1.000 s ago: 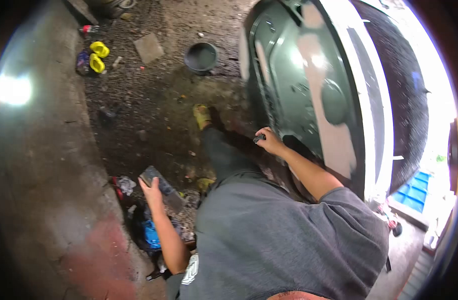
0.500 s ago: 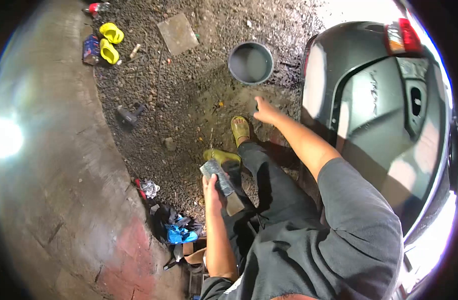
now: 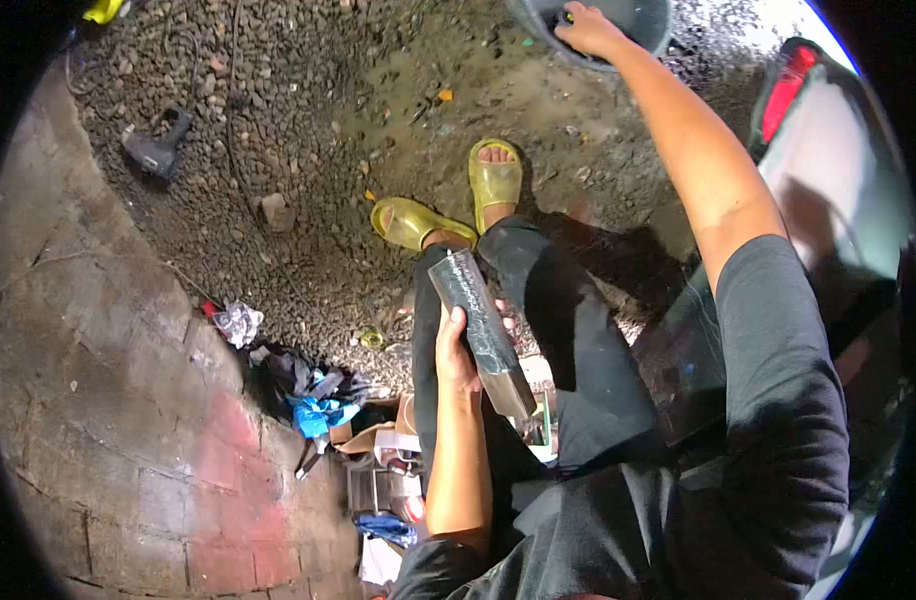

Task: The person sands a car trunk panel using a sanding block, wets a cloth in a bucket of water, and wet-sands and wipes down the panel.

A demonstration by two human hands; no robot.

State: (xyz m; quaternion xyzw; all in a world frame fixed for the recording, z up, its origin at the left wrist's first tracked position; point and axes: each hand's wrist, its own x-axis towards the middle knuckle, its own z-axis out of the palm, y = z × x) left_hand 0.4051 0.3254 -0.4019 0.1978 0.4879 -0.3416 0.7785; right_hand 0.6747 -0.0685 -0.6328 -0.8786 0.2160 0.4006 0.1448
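My left hand (image 3: 454, 352) is wrapped round a long rectangular sanding block (image 3: 475, 312), held tilted over my lap. A dark, wet-looking sheet covers most of the block, and its near end is bare and brownish. With the arm stretched far forward, my right hand (image 3: 590, 32) is over the near rim of a grey bucket (image 3: 661, 38) at the top edge. Its fingers are curled together, and a small dark shape shows by them that I cannot make out. Part of the bucket is cut off by the view.
A car's rear corner with a red tail light (image 3: 786, 95) stands at the right. Yellow sandals (image 3: 496, 178) are on my feet. A dark power tool (image 3: 160, 148) lies on the gravel at left, beside a concrete ledge (image 3: 128, 370). Blue cloth (image 3: 318, 414) and boxes lie near my left elbow.
My right hand has moved forward from the ground before the bucket to the bucket's rim. The view has shifted forward and down; the sanding block stays in my left hand.
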